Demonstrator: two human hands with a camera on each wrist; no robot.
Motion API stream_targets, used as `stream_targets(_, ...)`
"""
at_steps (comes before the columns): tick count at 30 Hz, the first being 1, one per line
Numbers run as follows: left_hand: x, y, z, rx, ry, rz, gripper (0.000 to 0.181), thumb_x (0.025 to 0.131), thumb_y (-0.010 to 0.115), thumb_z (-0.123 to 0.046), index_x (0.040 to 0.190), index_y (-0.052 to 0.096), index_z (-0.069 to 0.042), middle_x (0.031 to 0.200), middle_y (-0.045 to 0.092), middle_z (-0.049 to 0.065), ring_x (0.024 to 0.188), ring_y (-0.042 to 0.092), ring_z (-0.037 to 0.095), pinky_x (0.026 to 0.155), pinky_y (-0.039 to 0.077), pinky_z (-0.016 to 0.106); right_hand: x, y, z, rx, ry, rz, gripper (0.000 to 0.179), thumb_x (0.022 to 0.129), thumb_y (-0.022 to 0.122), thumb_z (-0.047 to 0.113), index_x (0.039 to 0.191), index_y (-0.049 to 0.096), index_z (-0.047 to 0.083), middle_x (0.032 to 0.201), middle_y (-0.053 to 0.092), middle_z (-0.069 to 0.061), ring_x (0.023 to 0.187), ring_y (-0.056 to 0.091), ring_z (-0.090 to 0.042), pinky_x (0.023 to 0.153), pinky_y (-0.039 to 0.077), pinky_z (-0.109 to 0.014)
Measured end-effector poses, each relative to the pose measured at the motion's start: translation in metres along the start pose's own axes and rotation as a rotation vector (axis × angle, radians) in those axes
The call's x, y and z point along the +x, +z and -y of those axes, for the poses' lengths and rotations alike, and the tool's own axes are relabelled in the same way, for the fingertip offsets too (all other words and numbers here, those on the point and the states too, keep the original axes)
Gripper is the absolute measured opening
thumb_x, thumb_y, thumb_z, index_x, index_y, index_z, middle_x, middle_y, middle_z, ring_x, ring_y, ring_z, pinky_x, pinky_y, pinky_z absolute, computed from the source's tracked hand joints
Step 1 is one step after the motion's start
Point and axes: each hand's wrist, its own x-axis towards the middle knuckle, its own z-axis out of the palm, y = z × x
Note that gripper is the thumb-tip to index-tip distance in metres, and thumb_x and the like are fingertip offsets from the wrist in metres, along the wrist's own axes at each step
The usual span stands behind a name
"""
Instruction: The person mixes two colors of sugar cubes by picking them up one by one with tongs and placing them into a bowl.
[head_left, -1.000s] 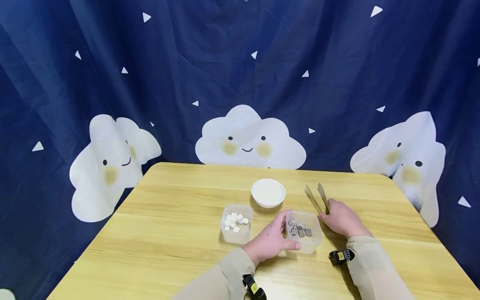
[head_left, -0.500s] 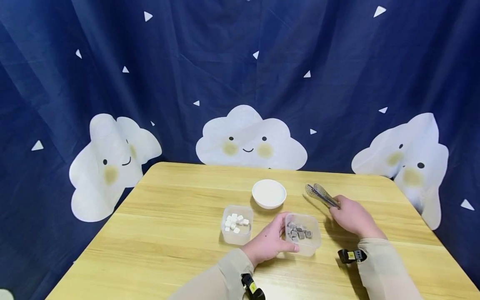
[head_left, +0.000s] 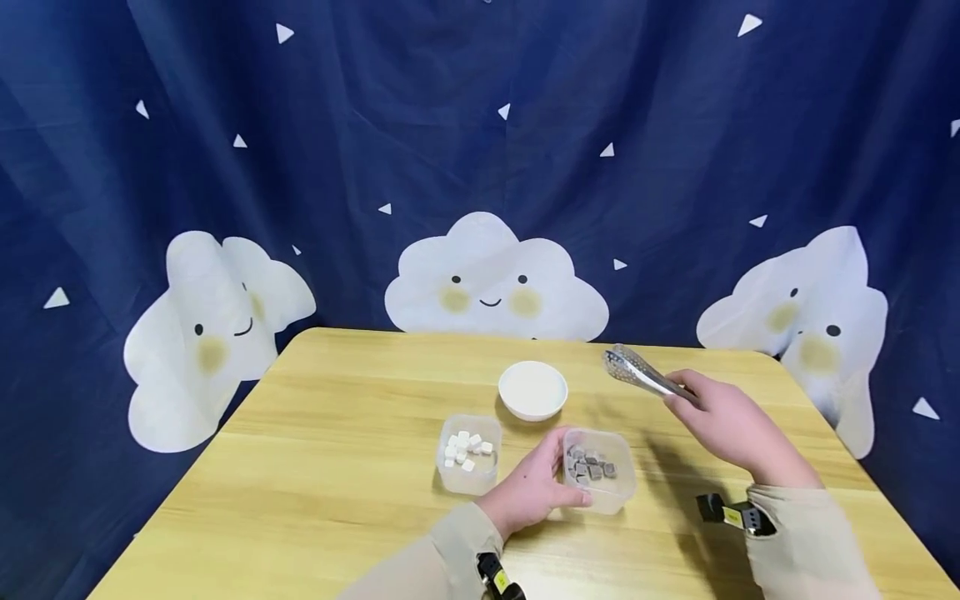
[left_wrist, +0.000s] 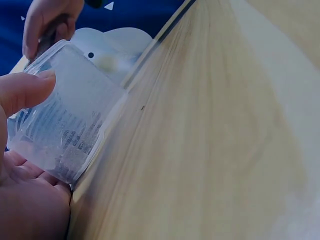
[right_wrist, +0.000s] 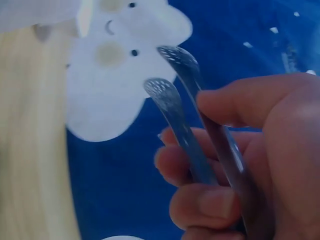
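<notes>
In the head view my left hand (head_left: 528, 492) grips the near-left side of a clear plastic container (head_left: 617, 496) that stands on the table. Inside it lie several grey cubes (head_left: 592, 468). The left wrist view shows the thumb over the container's (left_wrist: 75, 105) rim and the fingers at its lower side. My right hand (head_left: 731, 427) holds metal tongs (head_left: 636, 370) above the table, their perforated tips pointing to the far left. Seen from the right wrist, the two arms of the tongs (right_wrist: 172, 102) are slightly apart with nothing between their tips.
A second clear plastic container (head_left: 467, 481) with several white cubes (head_left: 463, 446) stands left of my left hand. Behind the containers is a white bowl (head_left: 532, 392). The wooden table (head_left: 337, 433) ends at a dark blue curtain (head_left: 450, 125) with cloud prints.
My right hand has lifted the tongs off the table and moved right, turning them so that their perforated tips show. My left hand has stayed on the container.
</notes>
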Motion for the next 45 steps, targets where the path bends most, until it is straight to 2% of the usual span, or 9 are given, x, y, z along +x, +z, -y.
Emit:
stream_targets(4,-0.001,0.000,0.000,-0.002,-0.002,0.001,0.088,0.075,0.081,0.003,0.148,0.040,-0.024,0.138,0.056,-0.010,0.131,0.050,0.008,0.113,0.034,0.026,-0.008,-0.009,0.008,-0.021,-0.054,-0.004,0.037,0.103,0.058,0.033,0.132,0.063,0.011,0.098,0.069,-0.003,0.085,0.062,-0.024,0.073,0.049,-0.044)
stream_targets(7,0.000,-0.001,-0.001,-0.003,0.009,0.007,0.087,0.076,0.080,0.004,0.148,0.039,-0.021,0.137,0.057,-0.008,0.130,0.051,0.009,0.113,0.035,0.026,-0.012,-0.014,0.014,-0.036,-0.094,0.001,0.042,0.101,0.062,0.036,0.135,0.064,0.011,0.112,0.072,-0.006,0.098,0.066,-0.026,0.082,0.053,-0.052)
stream_targets(10,0.001,-0.002,-0.002,-0.008,0.008,0.010,0.087,0.076,0.080,0.005,0.148,0.039,-0.019,0.138,0.057,-0.006,0.131,0.051,0.010,0.112,0.036,0.025,-0.016,-0.018,0.020,-0.057,-0.126,0.020,0.042,0.097,0.069,0.036,0.132,0.066,0.014,0.098,0.071,0.002,0.082,0.066,-0.014,0.074,0.054,-0.041)
stream_targets(13,0.000,-0.001,-0.003,-0.014,0.002,0.014,0.087,0.076,0.080,0.006,0.149,0.038,-0.019,0.139,0.056,-0.005,0.132,0.050,0.011,0.112,0.036,0.024,-0.020,-0.021,0.027,-0.089,-0.150,0.053,0.036,0.092,0.075,0.031,0.125,0.070,0.019,0.080,0.059,0.015,0.063,0.050,-0.002,0.061,0.045,-0.029)
stream_targets(20,0.001,-0.003,-0.003,0.018,0.003,-0.004,0.090,0.075,0.080,0.004,0.149,0.038,-0.023,0.140,0.053,-0.013,0.131,0.048,0.006,0.111,0.035,0.023,-0.024,-0.018,0.044,-0.235,-0.184,0.127,0.024,0.087,0.078,0.028,0.111,0.075,0.029,0.063,0.043,0.018,0.057,0.039,0.001,0.059,0.036,-0.027)
stream_targets(23,0.004,-0.004,-0.004,0.011,0.006,0.000,0.088,0.076,0.080,0.004,0.149,0.039,-0.023,0.140,0.053,-0.011,0.130,0.050,0.007,0.111,0.036,0.024,-0.024,-0.015,0.053,-0.274,-0.183,0.137,0.023,0.086,0.078,0.027,0.109,0.076,0.028,0.062,0.043,0.019,0.057,0.039,0.000,0.056,0.037,-0.028)
stream_targets(27,0.006,-0.005,-0.004,-0.015,0.014,0.013,0.086,0.078,0.079,0.005,0.148,0.039,-0.024,0.141,0.053,-0.010,0.131,0.049,0.008,0.112,0.035,0.025,-0.024,-0.007,0.059,-0.312,-0.186,0.146,0.021,0.084,0.080,0.025,0.104,0.076,0.029,0.069,0.054,0.021,0.060,0.046,0.000,0.054,0.042,-0.031)
stream_targets(37,0.000,-0.003,0.001,-0.046,0.005,0.020,0.086,0.078,0.078,0.005,0.148,0.038,-0.024,0.145,0.051,-0.007,0.133,0.049,0.011,0.112,0.036,0.026,-0.024,0.005,0.060,-0.380,-0.155,0.116,0.017,0.081,0.082,0.023,0.095,0.075,0.031,0.075,0.063,0.018,0.065,0.057,-0.004,0.052,0.047,-0.037)
stream_targets(45,0.003,-0.002,0.001,-0.042,0.038,0.034,0.086,0.078,0.078,0.006,0.149,0.036,-0.021,0.144,0.053,-0.003,0.132,0.050,0.014,0.113,0.035,0.027,-0.022,0.013,0.061,-0.417,-0.162,0.114,0.019,0.079,0.083,0.022,0.085,0.070,0.035,0.078,0.066,0.013,0.065,0.062,-0.014,0.048,0.045,-0.041)
